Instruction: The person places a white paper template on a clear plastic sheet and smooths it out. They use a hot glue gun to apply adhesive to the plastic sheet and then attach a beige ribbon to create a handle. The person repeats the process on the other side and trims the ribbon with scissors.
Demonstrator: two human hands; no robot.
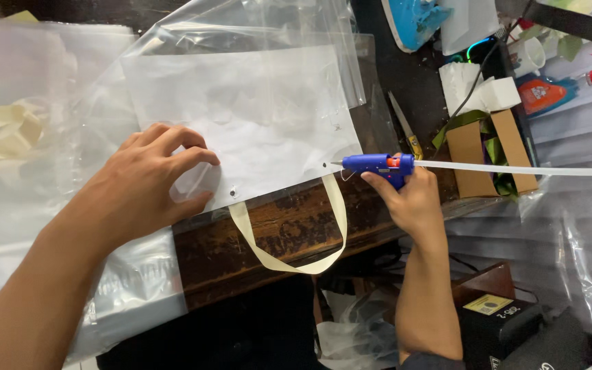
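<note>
My right hand [416, 199] grips a blue glue gun [377, 165] with a long white glue stick [508, 168] sticking out of its back. The gun's nozzle touches the right corner of a clear plastic bag [241, 116] with white paper inside, near a hole where a cream ribbon handle [310, 260] hangs down in a loop. My left hand [149, 181] presses flat on the bag's lower edge, beside the ribbon's other end.
A dark wooden table edge [289, 226] runs under the bag. Scissors [405, 127], a small cardboard box [491, 154], a blue iron [412, 20] and a white cup [529, 55] lie at the right. More plastic sheets [22, 137] cover the left.
</note>
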